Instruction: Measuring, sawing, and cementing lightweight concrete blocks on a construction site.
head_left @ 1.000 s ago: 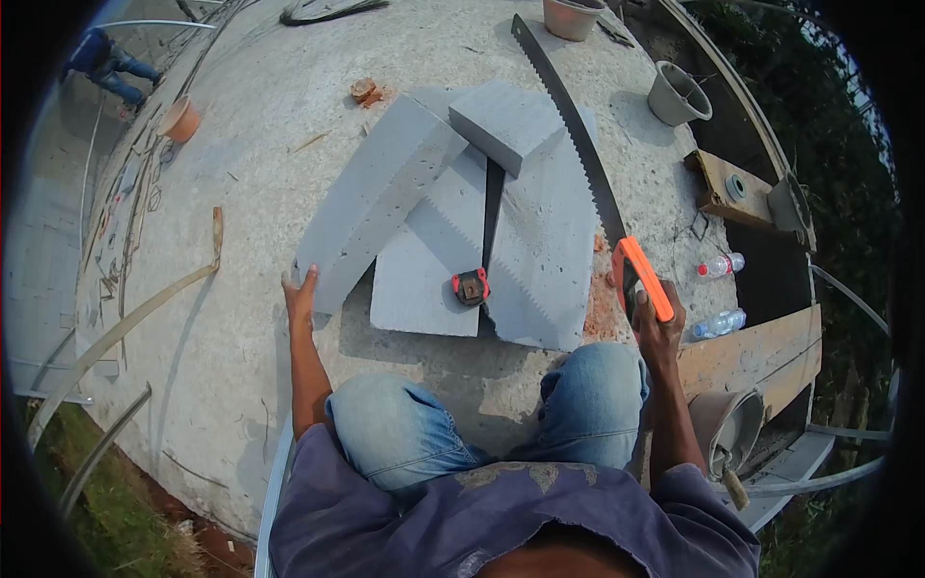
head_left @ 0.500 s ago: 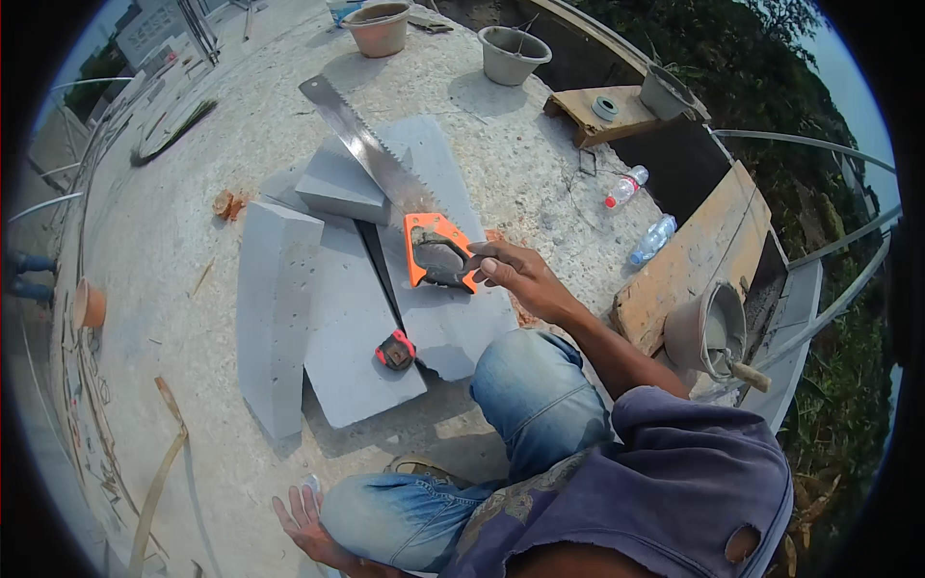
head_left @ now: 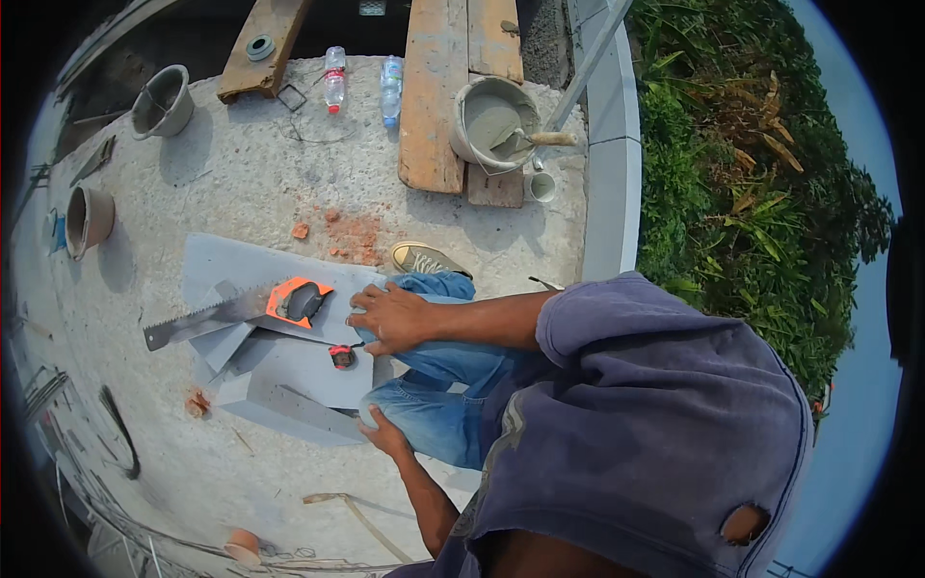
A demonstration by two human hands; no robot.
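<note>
Since the earlier frame, the saw (head_left: pixel 207 320) moves out of the right grip (head_left: pixel 393 318) and onto the grey blocks (head_left: pixel 255 257). The left grip (head_left: pixel 389 435) shifts from beside the left knee onto it. The view is also turned.

Right grip: fingers spread wide, resting on the right knee of the jeans (head_left: pixel 438 358). Left grip: loosely parted, thumb up, laid against the left knee.

The saw lies just ahead of the right fingertips, orange handle nearest, toothed blade pointing away across the blocks. A red and black tape measure (head_left: pixel 342 356) sits on a block, ahead of and between both grips.

Labels: well beyond the right grip, toward the picture's top, a clear bottle (head_left: pixel 334 82) with a red label and red cap lies near a blue-capped bottle (head_left: pixel 390 91). Print is too small to read.

Nearer the right elbow than the blocks, a bucket (head_left: pixel 462 137) contains grey mortar and a wooden-handled trowel (head_left: pixel 551 139).
</note>
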